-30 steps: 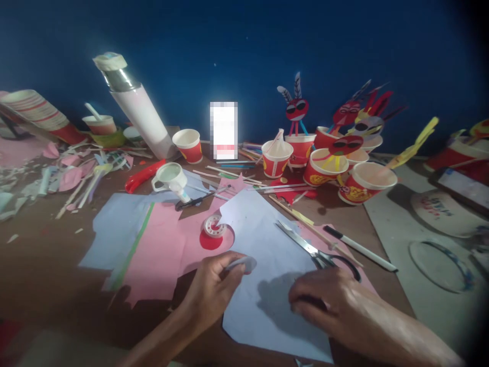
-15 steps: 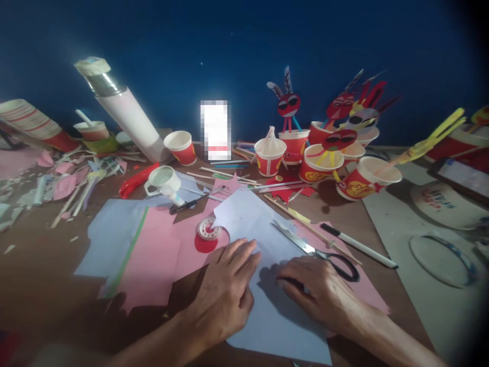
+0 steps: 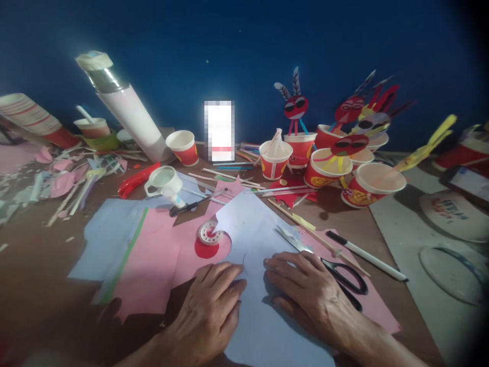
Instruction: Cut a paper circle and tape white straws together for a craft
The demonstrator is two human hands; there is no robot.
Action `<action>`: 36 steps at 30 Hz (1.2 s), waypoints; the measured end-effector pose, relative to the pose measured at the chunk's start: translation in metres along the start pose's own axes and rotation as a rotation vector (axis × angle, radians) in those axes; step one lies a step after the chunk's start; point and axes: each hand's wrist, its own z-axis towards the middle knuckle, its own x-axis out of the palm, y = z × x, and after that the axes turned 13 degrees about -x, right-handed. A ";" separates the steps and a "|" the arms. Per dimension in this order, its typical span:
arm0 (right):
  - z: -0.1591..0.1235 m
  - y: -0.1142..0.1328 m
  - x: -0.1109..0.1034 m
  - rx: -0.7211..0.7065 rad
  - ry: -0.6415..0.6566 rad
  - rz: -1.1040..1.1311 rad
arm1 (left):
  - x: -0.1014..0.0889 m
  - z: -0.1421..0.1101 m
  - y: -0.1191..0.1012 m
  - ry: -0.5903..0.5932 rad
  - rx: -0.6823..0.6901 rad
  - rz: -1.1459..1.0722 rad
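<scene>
A pale bluish-white sheet of paper (image 3: 254, 239) lies in front of me, its upper left edge cut unevenly. My left hand (image 3: 212, 306) rests on the sheet's left side, fingers stretched forward and holding nothing. On its right side lies my right hand (image 3: 305, 290), palm down with the fingers extended. Black-handled scissors (image 3: 340, 272) lie beside the right hand, their blades partly behind its fingers. Left of the sheet, a white toothed ring (image 3: 211, 233) sits on a red paper disc (image 3: 206, 250). Pink paper (image 3: 153, 255) with a green strip spreads further left.
Paper cups (image 3: 277, 158) with paper-faced stick figures stand at the back right. A white marker (image 3: 367, 255) lies right of the scissors. Further back are a measuring cup (image 3: 164, 181), a tilted flask (image 3: 130, 120) and a bright screen (image 3: 219, 131). Paper scraps (image 3: 64, 183) litter the left.
Both hands have drawn back toward me. The right hand's curled fingers have straightened out onto the paper, and the left hand has slid down the sheet's left side.
</scene>
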 end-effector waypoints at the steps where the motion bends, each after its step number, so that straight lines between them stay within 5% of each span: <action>1: -0.001 0.001 0.002 0.000 -0.007 0.005 | 0.001 -0.001 0.001 0.002 0.001 -0.003; 22: 0.004 0.000 -0.004 -0.081 -0.031 -0.035 | -0.002 0.003 -0.002 0.045 -0.018 0.078; 29: 0.002 -0.002 -0.005 -0.082 -0.152 -0.065 | -0.006 -0.001 -0.003 0.071 -0.039 0.069; 36: -0.006 -0.020 -0.018 -0.041 -0.167 -0.213 | 0.000 -0.004 0.001 -0.039 0.042 0.075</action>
